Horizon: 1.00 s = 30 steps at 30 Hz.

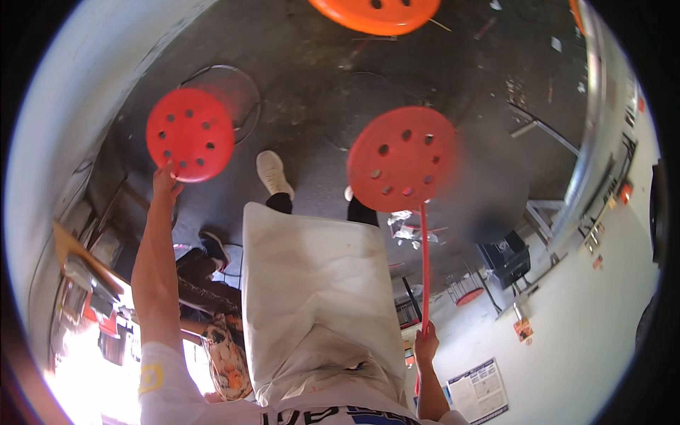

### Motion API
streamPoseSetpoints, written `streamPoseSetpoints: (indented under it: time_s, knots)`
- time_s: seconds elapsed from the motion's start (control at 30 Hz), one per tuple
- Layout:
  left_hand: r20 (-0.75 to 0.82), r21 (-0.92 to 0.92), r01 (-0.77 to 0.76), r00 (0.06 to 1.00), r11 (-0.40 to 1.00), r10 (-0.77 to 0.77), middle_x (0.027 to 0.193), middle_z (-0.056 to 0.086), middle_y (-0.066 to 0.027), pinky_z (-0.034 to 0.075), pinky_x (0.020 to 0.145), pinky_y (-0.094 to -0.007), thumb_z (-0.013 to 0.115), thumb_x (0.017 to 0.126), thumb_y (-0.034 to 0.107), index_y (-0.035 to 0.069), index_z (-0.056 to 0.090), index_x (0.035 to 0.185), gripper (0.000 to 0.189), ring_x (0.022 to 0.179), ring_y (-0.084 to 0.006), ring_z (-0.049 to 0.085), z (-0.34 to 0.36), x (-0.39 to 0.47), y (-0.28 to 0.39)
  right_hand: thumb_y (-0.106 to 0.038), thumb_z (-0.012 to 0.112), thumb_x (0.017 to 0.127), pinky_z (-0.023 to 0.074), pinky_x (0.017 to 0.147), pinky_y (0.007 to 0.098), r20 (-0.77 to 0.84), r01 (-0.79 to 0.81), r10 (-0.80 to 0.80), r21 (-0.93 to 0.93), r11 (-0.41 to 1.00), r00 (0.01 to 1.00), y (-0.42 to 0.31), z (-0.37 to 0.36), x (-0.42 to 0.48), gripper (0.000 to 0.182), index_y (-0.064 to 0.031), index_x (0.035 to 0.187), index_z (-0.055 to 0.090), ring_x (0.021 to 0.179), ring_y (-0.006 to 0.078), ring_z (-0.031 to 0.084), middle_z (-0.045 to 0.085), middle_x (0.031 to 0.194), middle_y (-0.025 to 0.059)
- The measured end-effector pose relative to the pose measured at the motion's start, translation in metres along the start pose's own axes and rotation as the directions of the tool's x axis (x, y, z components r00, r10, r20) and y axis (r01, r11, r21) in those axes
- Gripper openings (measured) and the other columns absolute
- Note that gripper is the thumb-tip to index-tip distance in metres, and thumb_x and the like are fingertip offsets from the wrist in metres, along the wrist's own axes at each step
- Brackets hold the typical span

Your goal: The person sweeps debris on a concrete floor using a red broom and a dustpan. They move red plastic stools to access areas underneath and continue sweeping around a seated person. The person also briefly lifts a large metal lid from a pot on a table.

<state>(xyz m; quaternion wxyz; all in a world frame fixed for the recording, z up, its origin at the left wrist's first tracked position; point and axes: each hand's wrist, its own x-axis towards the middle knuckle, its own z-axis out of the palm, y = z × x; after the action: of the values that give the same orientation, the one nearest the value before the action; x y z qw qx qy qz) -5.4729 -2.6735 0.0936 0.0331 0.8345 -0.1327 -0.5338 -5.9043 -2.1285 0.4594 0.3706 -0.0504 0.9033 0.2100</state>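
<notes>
A round red stool seat (pixel 204 130) with a ring of holes is at the upper left, a thin metal ring visible on the floor behind it. My left hand (pixel 166 183) grips its near rim, fingertips by the holes. To the right is a second red perforated seat (pixel 393 159), tilted and blurred along its right side. From beneath its near edge a long, narrow red strip (pixel 424 265) runs down to my right hand (pixel 426 342), which is closed around it. Whether strip and seat are joined cannot be seen.
An orange perforated seat (pixel 377 13) stands at the top edge. A person in dark trousers (pixel 210 287) is close on my left. Scraps (pixel 406 228) litter the dark floor. Farther right are a black chair-like object (pixel 504 257), another red stool (pixel 469 296) and a pale wall (pixel 579 319).
</notes>
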Motion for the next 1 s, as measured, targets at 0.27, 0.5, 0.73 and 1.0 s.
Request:
streamPoseSetpoints:
  time_s: [0.27,0.5,0.73,1.0]
  knots:
    - [0.544,0.143,-0.758,0.598,0.637,0.589,0.094,0.060,-0.0116,0.045,0.075,-0.0343,0.056,0.083,0.036,0.007,0.052,0.106,0.038,0.087,-0.0236,0.058,0.256,-0.184,-0.049,-0.013,0.057,0.076,0.0475,0.067,0.0437,-0.040,0.047,-0.041,0.176,0.983,0.998,-0.026,-0.020,0.003,0.039,-0.0072,0.114,0.049,0.078,0.0373,0.059,0.061,0.086,0.0188]
    - [0.620,0.201,-0.752,0.594,0.628,0.513,0.097,0.060,-0.0174,0.043,0.081,-0.0348,0.053,0.084,0.042,0.003,0.052,0.111,0.048,0.095,-0.0279,0.057,0.332,-0.224,-0.052,-0.013,0.055,0.077,0.0465,0.069,0.0450,-0.101,0.157,-0.135,0.263,0.952,0.986,0.004,-0.010,0.017,0.040,-0.0038,0.115,0.048,0.085,0.0405,0.057,0.058,0.097,0.0225]
    - [0.555,0.109,-0.545,0.727,0.832,0.404,0.114,0.053,-0.0119,0.040,0.089,-0.0329,0.043,0.084,0.056,0.000,0.046,0.121,0.067,0.105,-0.0231,0.051,0.245,-0.180,-0.097,-0.010,0.057,0.076,0.0475,0.067,0.0438,-0.127,0.225,-0.191,0.363,0.904,0.973,0.026,-0.007,0.059,0.041,-0.0022,0.115,0.048,0.082,0.0402,0.058,0.059,0.095,0.0216]
    - [0.415,0.267,-0.110,0.910,0.957,-0.011,0.121,0.048,-0.0142,0.039,0.092,-0.0347,0.044,0.078,0.065,-0.001,0.042,0.124,0.081,0.109,-0.0244,0.049,0.190,-0.237,-0.094,-0.011,0.058,0.075,0.0475,0.069,0.0422,-0.005,0.119,-0.129,0.431,0.895,0.992,0.063,0.003,0.083,0.042,-0.0017,0.115,0.049,0.084,0.0392,0.058,0.058,0.098,0.0216]
